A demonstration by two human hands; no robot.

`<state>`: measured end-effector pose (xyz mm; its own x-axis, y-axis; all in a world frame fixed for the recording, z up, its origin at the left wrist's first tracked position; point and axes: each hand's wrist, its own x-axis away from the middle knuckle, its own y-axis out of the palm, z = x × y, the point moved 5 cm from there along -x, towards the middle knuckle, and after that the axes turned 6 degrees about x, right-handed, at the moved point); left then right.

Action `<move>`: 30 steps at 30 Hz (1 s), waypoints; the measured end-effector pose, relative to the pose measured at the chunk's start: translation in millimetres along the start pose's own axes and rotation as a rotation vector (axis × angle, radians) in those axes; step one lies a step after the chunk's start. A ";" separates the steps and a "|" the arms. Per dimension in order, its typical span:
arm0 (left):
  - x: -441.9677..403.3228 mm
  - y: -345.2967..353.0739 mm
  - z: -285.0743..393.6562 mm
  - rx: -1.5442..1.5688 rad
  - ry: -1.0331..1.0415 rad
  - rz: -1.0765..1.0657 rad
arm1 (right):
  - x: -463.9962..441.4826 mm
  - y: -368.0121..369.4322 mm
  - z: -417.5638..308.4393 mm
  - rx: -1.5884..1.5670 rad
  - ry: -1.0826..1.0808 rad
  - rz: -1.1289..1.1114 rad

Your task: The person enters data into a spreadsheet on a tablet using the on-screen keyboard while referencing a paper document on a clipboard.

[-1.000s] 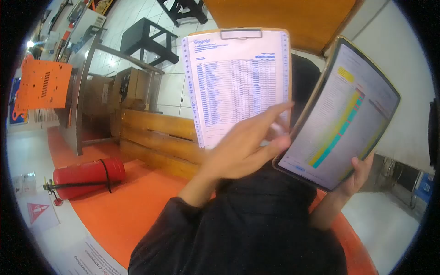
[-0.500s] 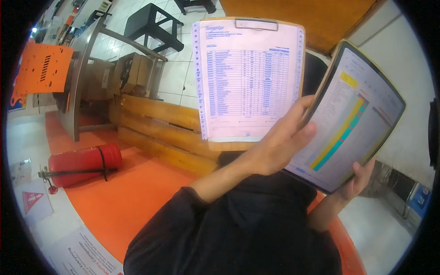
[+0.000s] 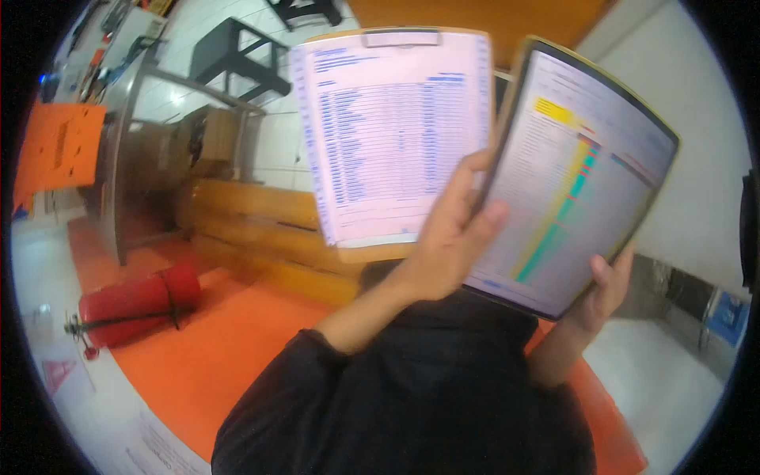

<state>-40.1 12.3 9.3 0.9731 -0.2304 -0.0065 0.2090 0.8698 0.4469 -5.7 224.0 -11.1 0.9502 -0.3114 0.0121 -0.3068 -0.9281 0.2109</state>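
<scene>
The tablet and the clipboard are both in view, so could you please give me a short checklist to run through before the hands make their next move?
1. Right hand on the tablet: ok, at its lower right edge.
2. Left hand bearing the tablet's weight: cannot tell; it is at the left edge, fingers partly hidden.
3. Tablet display on: ok, lit with coloured columns.
4. Printed sheet under the clip: ok, its top edge is there.
5. Sheet's entries readable: not ok, too blurred.
6. Clipboard firmly supported: cannot tell, its underside is hidden.
</scene>
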 end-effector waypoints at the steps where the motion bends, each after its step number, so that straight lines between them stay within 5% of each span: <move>1: 0.4 -2.0 1.2 -0.060 0.033 0.039 | 1.6 -1.4 -1.8 0.060 0.024 0.022; 3: 3.8 -8.4 -4.5 -0.107 0.004 0.098 | -0.4 0.9 -10.1 0.255 0.037 -0.014; 8: -7.1 -6.4 -7.5 -0.128 0.068 0.139 | -13.8 5.4 -12.1 -0.149 0.078 -0.106; 12: -5.6 -1.4 -8.5 -0.125 0.047 0.130 | -7.0 10.5 -21.1 0.093 0.046 -0.178; 30: 0.9 10.2 -10.2 0.004 -0.029 0.107 | -9.8 5.7 -19.5 0.020 0.020 -0.115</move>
<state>-36.1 25.4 4.8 0.9866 -0.1484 0.0671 0.1032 0.8884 0.4474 -15.7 225.8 9.1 0.9801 -0.1983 0.0083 -0.1961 -0.9614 0.1929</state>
